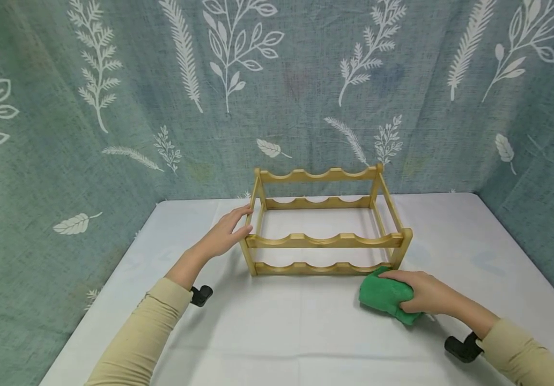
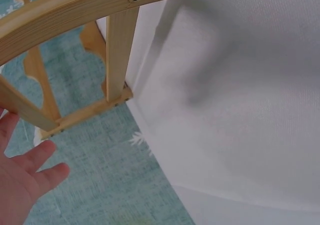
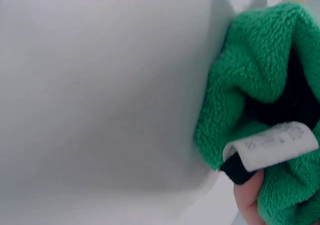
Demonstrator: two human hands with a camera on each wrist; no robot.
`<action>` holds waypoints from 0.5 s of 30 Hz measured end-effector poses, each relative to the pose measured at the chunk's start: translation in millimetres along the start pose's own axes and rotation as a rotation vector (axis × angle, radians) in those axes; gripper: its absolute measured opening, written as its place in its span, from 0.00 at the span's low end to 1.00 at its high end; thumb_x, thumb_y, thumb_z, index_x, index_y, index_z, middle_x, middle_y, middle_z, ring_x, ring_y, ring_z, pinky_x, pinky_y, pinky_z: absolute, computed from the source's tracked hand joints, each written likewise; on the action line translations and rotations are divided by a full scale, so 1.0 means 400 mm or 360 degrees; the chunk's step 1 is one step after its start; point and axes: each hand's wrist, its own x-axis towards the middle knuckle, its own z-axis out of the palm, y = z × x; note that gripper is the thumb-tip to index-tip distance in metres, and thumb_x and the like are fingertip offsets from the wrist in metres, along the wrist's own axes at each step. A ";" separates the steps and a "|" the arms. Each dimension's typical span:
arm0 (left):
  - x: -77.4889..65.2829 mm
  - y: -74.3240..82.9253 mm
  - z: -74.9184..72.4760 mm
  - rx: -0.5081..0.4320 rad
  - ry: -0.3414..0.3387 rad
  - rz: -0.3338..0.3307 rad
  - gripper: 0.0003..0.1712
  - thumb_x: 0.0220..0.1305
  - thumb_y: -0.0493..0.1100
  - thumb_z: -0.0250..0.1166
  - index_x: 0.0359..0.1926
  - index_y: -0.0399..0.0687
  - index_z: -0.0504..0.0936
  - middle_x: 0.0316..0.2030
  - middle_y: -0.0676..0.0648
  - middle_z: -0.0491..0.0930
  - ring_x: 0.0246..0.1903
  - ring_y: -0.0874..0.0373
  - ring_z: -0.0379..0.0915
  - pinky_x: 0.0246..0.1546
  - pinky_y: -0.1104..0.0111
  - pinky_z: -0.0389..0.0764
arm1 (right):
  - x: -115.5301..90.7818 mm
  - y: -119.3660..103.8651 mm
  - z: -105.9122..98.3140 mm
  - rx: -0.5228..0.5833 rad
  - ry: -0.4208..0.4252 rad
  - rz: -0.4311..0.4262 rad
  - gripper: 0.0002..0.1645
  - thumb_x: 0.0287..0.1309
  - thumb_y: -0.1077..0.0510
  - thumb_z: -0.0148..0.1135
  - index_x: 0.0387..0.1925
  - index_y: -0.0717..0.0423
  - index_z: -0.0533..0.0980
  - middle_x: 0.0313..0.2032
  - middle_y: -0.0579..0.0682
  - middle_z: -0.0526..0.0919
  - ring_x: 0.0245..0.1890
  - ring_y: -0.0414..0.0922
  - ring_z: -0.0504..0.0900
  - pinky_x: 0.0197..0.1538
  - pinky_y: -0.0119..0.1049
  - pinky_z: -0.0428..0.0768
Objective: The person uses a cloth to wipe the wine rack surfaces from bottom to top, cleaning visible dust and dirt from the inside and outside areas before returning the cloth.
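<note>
A light wooden rack [image 1: 325, 240] with scalloped rails stands on the white-covered table. My left hand [image 1: 223, 230] is at its left side, thumb and fingertips against the side bar. In the left wrist view, the visible fingers [image 2: 50, 177] are straight and spread beside the wood. My right hand [image 1: 426, 292] grips a bunched green cloth [image 1: 384, 294] at the rack's front right foot, against the lower front rail. The right wrist view shows the fluffy cloth [image 3: 250, 60] with a white label [image 3: 275, 146]; most of that hand is hidden behind it.
The white tabletop [image 1: 267, 332] spreads in front of the rack. A blue-green curtain [image 1: 296, 80] with white leaf patterns hangs behind the table and along both sides. Black wrist cameras sit below the left wrist [image 1: 201, 295] and the right wrist [image 1: 463, 348].
</note>
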 end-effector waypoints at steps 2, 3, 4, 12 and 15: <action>-0.002 0.000 0.003 -0.0001 0.0005 -0.0001 0.35 0.68 0.62 0.43 0.68 0.48 0.56 0.70 0.45 0.49 0.68 0.44 0.43 0.63 0.45 0.49 | -0.019 0.014 -0.009 0.0017 0.0003 0.0015 0.38 0.41 0.66 0.63 0.60 0.53 0.68 0.53 0.61 0.73 0.33 0.43 0.68 0.29 0.34 0.66; -0.002 0.001 0.004 -0.0001 0.0008 -0.0002 0.35 0.67 0.62 0.43 0.68 0.48 0.56 0.70 0.45 0.49 0.68 0.44 0.44 0.63 0.45 0.50 | -0.026 0.021 -0.013 0.0017 0.0004 0.0020 0.38 0.41 0.66 0.63 0.60 0.53 0.68 0.53 0.61 0.74 0.32 0.42 0.68 0.28 0.33 0.65; -0.002 0.001 0.006 0.0000 0.0009 0.0000 0.35 0.68 0.62 0.43 0.68 0.48 0.56 0.70 0.45 0.49 0.68 0.44 0.44 0.63 0.45 0.50 | -0.032 0.026 -0.017 0.0019 0.0004 0.0025 0.38 0.41 0.66 0.63 0.60 0.54 0.68 0.53 0.62 0.74 0.31 0.41 0.68 0.28 0.33 0.65; 0.004 0.001 0.008 -0.0015 0.0020 0.0006 0.34 0.68 0.61 0.43 0.67 0.46 0.56 0.69 0.44 0.49 0.67 0.44 0.45 0.63 0.46 0.51 | -0.018 -0.014 -0.029 0.0253 -0.0152 -0.0096 0.39 0.45 0.64 0.63 0.63 0.55 0.65 0.49 0.60 0.74 0.27 0.38 0.68 0.25 0.33 0.67; 0.005 0.001 0.009 -0.0021 0.0020 -0.0007 0.34 0.68 0.61 0.42 0.67 0.47 0.56 0.69 0.44 0.49 0.67 0.44 0.45 0.63 0.46 0.51 | 0.025 -0.079 -0.014 0.0264 -0.0208 -0.0188 0.39 0.45 0.63 0.64 0.63 0.50 0.65 0.52 0.59 0.73 0.30 0.40 0.69 0.27 0.33 0.69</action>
